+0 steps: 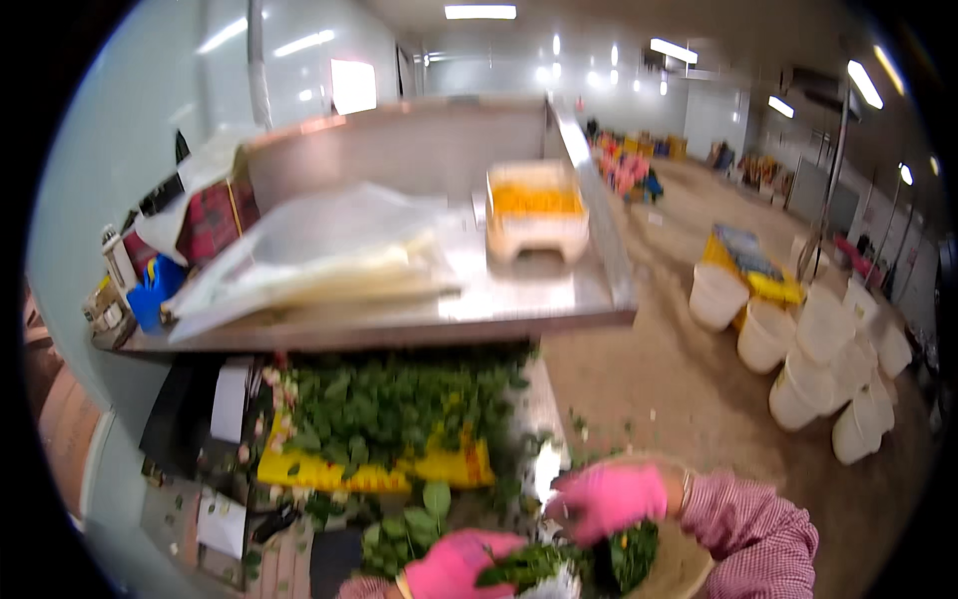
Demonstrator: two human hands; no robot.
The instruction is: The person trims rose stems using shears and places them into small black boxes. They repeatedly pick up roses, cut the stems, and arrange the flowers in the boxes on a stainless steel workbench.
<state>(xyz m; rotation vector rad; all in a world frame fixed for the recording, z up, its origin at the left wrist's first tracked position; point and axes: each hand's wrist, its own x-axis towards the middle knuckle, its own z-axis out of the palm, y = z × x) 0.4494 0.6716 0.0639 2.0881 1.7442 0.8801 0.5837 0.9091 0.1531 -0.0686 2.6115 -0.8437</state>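
My left hand, in a pink glove, is at the lower edge, its fingers closed around leafy green stems. To its right and a little farther away is my right hand, also in a pink glove, above a round tan bucket with dark green leaves in it. Motion smears the right fingers, so their grip cannot be made out. Beyond my hands, a thick layer of leafy stems lies on a yellow sheet. Loose leaves lie beside my left hand.
A metal shelf spans the space ahead, above the stems. On it are clear plastic sleeves, a pale crate with orange contents and a blue object. Several white buckets stand on the floor at right.
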